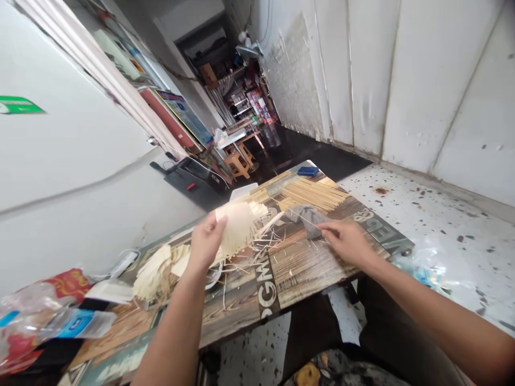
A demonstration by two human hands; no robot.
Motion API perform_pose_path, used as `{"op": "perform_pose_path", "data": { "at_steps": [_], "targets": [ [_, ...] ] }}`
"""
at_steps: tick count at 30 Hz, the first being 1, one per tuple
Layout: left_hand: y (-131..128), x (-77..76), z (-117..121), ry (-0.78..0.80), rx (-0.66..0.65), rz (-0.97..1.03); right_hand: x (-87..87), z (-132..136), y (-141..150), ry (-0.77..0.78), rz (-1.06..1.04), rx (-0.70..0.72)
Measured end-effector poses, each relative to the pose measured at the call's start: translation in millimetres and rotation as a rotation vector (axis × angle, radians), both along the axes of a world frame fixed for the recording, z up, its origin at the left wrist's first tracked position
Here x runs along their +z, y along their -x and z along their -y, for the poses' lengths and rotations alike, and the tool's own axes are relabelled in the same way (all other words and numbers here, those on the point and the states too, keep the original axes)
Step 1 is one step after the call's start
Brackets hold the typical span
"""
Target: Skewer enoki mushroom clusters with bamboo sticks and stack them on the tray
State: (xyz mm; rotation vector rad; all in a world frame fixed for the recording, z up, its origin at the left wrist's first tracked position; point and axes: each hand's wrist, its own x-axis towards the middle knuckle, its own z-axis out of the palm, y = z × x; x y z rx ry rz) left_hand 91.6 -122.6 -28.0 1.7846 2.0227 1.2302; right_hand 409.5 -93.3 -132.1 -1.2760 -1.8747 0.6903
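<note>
The left hand (208,236) pinches a pale fringed sheet (235,225), best kept flat; the right hand (341,236), gripping a thin stick (309,219) near loose skewers (316,194), should stay steady.

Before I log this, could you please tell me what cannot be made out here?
Head view:
Left hand: far fingers hidden behind the pale flat sheet.
Thin pale stick: near end hidden by the right hand.
Clear plastic bottle: blue label's print blurred.
Green wall strip: cut off by left edge.
</note>
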Motion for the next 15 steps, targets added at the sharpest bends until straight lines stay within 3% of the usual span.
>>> {"op": "perform_pose_path", "data": {
  "at_steps": [2,4,7,9,11,15],
  "targets": [
    [-25,-23.6,16,-0.077,0.129,-0.257,-7.8,23,-8,0.05,-0.042,-0.006],
    [-54,-52.0,27,-0.1,0.142,-0.402,-13.7,41,-17,0.089,-0.103,-0.012],
    [-97,-94.4,36,-0.13,-0.029,-0.577,-19.3,59,-30,0.103,-0.21,-0.031],
    [-121,-112.9,41,-0.1,-0.196,-0.701,-22.1,67,-39,0.11,-0.237,-0.046],
    [-134,-118.4,43,-0.038,-0.351,-0.79,-24.8,75,-48,0.143,-0.238,-0.047],
    [-125,-101.9,33,0.17,-0.574,-0.853,-30.7,93,-59,0.236,-0.254,-0.027]
  ]
}}
